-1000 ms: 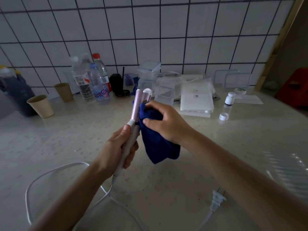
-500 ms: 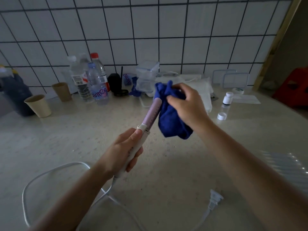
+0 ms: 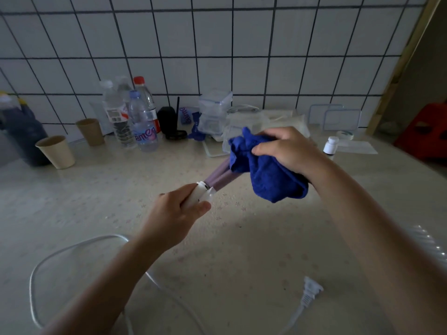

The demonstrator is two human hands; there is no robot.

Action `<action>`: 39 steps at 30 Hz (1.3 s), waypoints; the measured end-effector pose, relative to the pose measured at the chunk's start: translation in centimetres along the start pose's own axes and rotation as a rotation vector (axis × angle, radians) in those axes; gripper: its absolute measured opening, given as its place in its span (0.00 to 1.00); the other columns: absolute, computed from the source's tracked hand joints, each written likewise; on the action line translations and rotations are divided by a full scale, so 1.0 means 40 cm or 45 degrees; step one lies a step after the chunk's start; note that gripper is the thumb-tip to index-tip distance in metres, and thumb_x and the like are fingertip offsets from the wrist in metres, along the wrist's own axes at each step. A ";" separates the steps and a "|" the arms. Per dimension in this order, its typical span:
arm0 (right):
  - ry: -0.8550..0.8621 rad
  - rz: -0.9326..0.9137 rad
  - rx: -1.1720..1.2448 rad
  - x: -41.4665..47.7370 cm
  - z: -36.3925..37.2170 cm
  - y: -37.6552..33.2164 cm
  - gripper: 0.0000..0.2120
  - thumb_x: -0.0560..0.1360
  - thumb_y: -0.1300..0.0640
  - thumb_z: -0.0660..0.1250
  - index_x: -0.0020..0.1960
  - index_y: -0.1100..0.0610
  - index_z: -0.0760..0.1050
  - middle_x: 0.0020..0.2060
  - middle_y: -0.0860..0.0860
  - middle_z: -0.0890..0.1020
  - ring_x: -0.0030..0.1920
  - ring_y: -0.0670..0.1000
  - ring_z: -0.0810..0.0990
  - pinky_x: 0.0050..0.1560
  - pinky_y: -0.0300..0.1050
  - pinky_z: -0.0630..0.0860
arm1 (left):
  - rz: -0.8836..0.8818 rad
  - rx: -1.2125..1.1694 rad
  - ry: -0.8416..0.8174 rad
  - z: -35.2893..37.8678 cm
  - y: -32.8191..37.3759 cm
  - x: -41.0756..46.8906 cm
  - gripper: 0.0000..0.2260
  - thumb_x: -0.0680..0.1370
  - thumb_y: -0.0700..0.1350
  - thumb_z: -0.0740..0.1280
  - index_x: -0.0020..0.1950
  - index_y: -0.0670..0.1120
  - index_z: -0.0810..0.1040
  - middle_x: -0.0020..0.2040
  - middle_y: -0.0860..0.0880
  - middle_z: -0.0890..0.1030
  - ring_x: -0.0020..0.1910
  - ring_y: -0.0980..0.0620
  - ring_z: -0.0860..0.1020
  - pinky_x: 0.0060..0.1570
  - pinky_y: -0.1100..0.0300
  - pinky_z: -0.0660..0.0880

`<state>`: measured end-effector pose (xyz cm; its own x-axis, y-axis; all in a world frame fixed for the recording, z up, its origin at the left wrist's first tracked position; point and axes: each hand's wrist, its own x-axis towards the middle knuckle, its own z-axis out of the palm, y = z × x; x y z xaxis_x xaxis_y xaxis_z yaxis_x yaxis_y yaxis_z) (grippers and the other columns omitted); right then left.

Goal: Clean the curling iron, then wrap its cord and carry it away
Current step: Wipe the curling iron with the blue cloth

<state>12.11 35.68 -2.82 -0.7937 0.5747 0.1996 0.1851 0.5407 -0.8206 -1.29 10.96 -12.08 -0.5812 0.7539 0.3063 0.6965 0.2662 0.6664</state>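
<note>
You are in a room that looks like a home kitchen or wash room. The wall (image 3: 217, 56) in front of you has white tiles with dark lines. The pale speckled surface (image 3: 266, 238) holds everyday things near the wall: water bottles (image 3: 142, 126), paper cups (image 3: 56, 151), clear plastic boxes (image 3: 214, 112) and a small white bottle (image 3: 331, 145).

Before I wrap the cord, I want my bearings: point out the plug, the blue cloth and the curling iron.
plug (image 3: 312, 287), head view, its white body.
blue cloth (image 3: 273, 180), head view, the hanging fold.
curling iron (image 3: 221, 178), head view, the purple barrel.
</note>
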 end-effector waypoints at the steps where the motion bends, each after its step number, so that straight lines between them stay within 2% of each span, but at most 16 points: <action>1: -0.051 0.051 -0.069 -0.001 0.000 0.001 0.08 0.67 0.49 0.75 0.46 0.44 0.87 0.39 0.46 0.89 0.42 0.48 0.87 0.46 0.50 0.81 | 0.009 0.037 0.007 0.002 -0.003 0.001 0.09 0.74 0.61 0.69 0.53 0.63 0.77 0.38 0.58 0.82 0.29 0.54 0.79 0.26 0.54 0.77; 3: -0.165 0.155 -0.220 -0.005 -0.006 0.002 0.09 0.66 0.47 0.76 0.45 0.47 0.87 0.38 0.50 0.89 0.44 0.54 0.88 0.44 0.47 0.78 | 0.023 0.144 0.032 0.005 -0.009 0.004 0.16 0.70 0.66 0.66 0.56 0.65 0.76 0.35 0.59 0.82 0.29 0.56 0.79 0.26 0.55 0.78; 5: -0.262 0.240 -0.324 -0.006 -0.008 0.002 0.16 0.63 0.46 0.75 0.45 0.55 0.86 0.41 0.57 0.88 0.42 0.59 0.86 0.44 0.49 0.76 | 0.048 0.243 0.058 0.010 -0.015 0.007 0.21 0.68 0.68 0.64 0.60 0.65 0.75 0.33 0.59 0.81 0.29 0.58 0.79 0.27 0.53 0.79; 7: -0.317 0.259 -0.374 -0.009 0.001 -0.003 0.18 0.63 0.47 0.75 0.44 0.60 0.84 0.38 0.60 0.86 0.37 0.58 0.81 0.41 0.50 0.73 | 0.084 0.310 0.062 0.016 -0.014 0.008 0.23 0.68 0.68 0.63 0.61 0.64 0.74 0.34 0.60 0.80 0.29 0.59 0.78 0.29 0.53 0.80; 9: -0.374 0.236 -0.438 -0.014 0.019 -0.010 0.17 0.65 0.50 0.75 0.45 0.63 0.83 0.34 0.58 0.81 0.35 0.56 0.77 0.39 0.50 0.70 | 0.112 0.364 0.060 0.020 -0.009 0.006 0.21 0.69 0.67 0.65 0.61 0.64 0.74 0.36 0.62 0.79 0.30 0.61 0.78 0.30 0.57 0.79; 12: -0.442 0.210 -0.538 -0.028 0.037 -0.018 0.13 0.68 0.55 0.74 0.44 0.65 0.80 0.31 0.55 0.76 0.33 0.54 0.73 0.37 0.51 0.67 | 0.143 0.482 0.094 0.021 -0.002 -0.004 0.18 0.71 0.61 0.73 0.58 0.62 0.77 0.33 0.62 0.78 0.29 0.64 0.76 0.27 0.66 0.70; 16: -0.428 0.095 -0.681 -0.050 0.073 -0.034 0.09 0.66 0.57 0.72 0.32 0.60 0.74 0.26 0.52 0.72 0.28 0.53 0.68 0.31 0.47 0.64 | 0.136 0.533 0.102 0.025 0.000 -0.008 0.16 0.71 0.59 0.75 0.57 0.62 0.77 0.33 0.62 0.77 0.29 0.63 0.75 0.26 0.67 0.67; 19: -0.381 -0.045 -0.813 -0.068 0.142 -0.037 0.13 0.65 0.56 0.71 0.28 0.56 0.68 0.23 0.51 0.69 0.27 0.53 0.66 0.29 0.45 0.62 | 0.117 0.597 0.063 0.020 -0.006 -0.005 0.16 0.72 0.59 0.75 0.57 0.59 0.78 0.36 0.59 0.80 0.32 0.60 0.76 0.29 0.61 0.71; 21: -0.313 -0.073 -0.758 -0.071 0.172 -0.028 0.13 0.65 0.57 0.71 0.28 0.57 0.68 0.23 0.52 0.68 0.27 0.53 0.65 0.29 0.46 0.61 | 0.076 0.618 0.060 0.010 -0.010 -0.003 0.15 0.72 0.59 0.75 0.56 0.58 0.79 0.36 0.58 0.81 0.33 0.59 0.76 0.30 0.59 0.72; 23: -0.256 -0.050 -0.627 -0.060 0.171 -0.022 0.08 0.67 0.55 0.72 0.33 0.58 0.76 0.26 0.54 0.76 0.29 0.53 0.71 0.32 0.48 0.67 | 0.029 0.574 0.102 0.005 -0.009 0.003 0.13 0.71 0.58 0.76 0.53 0.58 0.79 0.32 0.59 0.78 0.29 0.60 0.74 0.26 0.61 0.66; 25: -0.232 -0.058 -0.485 -0.051 0.157 -0.021 0.07 0.69 0.49 0.76 0.39 0.52 0.84 0.33 0.50 0.84 0.36 0.52 0.81 0.39 0.50 0.77 | -0.014 0.502 0.117 0.005 -0.006 0.004 0.13 0.71 0.59 0.76 0.53 0.60 0.79 0.30 0.60 0.77 0.27 0.61 0.74 0.25 0.64 0.62; 28: -0.203 -0.067 -0.445 -0.053 0.164 -0.021 0.08 0.68 0.44 0.78 0.42 0.47 0.85 0.37 0.47 0.86 0.41 0.52 0.85 0.46 0.53 0.82 | -0.030 0.472 0.089 0.010 -0.010 0.002 0.14 0.72 0.59 0.75 0.56 0.61 0.80 0.31 0.60 0.77 0.28 0.60 0.75 0.26 0.66 0.62; 31: -0.135 -0.025 -0.422 -0.048 0.173 -0.008 0.05 0.68 0.48 0.76 0.41 0.49 0.85 0.35 0.52 0.86 0.40 0.56 0.85 0.41 0.53 0.81 | -0.030 0.475 0.060 0.011 -0.011 0.004 0.15 0.72 0.59 0.74 0.58 0.61 0.80 0.33 0.60 0.78 0.29 0.60 0.76 0.27 0.63 0.68; 34: -0.105 0.056 -0.402 -0.031 0.133 0.001 0.06 0.68 0.50 0.75 0.41 0.51 0.85 0.34 0.55 0.85 0.36 0.57 0.82 0.36 0.49 0.74 | -0.043 0.433 0.115 0.008 -0.014 0.004 0.17 0.70 0.62 0.74 0.57 0.63 0.79 0.30 0.59 0.78 0.30 0.59 0.77 0.24 0.61 0.70; 36: -0.092 0.114 -0.400 -0.024 0.091 0.002 0.04 0.69 0.51 0.75 0.39 0.51 0.84 0.31 0.54 0.83 0.34 0.53 0.79 0.35 0.48 0.72 | -0.018 0.415 0.120 0.009 -0.013 0.001 0.18 0.69 0.62 0.74 0.58 0.64 0.78 0.30 0.59 0.78 0.32 0.60 0.78 0.23 0.60 0.73; 39: -0.106 0.089 -0.455 -0.037 0.091 -0.016 0.04 0.67 0.50 0.76 0.36 0.49 0.83 0.30 0.49 0.80 0.33 0.52 0.78 0.35 0.46 0.71 | -0.007 0.406 0.112 0.012 -0.008 0.000 0.18 0.69 0.61 0.74 0.58 0.64 0.78 0.31 0.59 0.78 0.28 0.58 0.77 0.24 0.59 0.73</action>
<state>11.06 32.27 -4.54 -0.8136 0.5739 0.0933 0.4197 0.6906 -0.5890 -1.31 11.18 -12.60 -0.6100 0.7008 0.3698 0.7816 0.4553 0.4264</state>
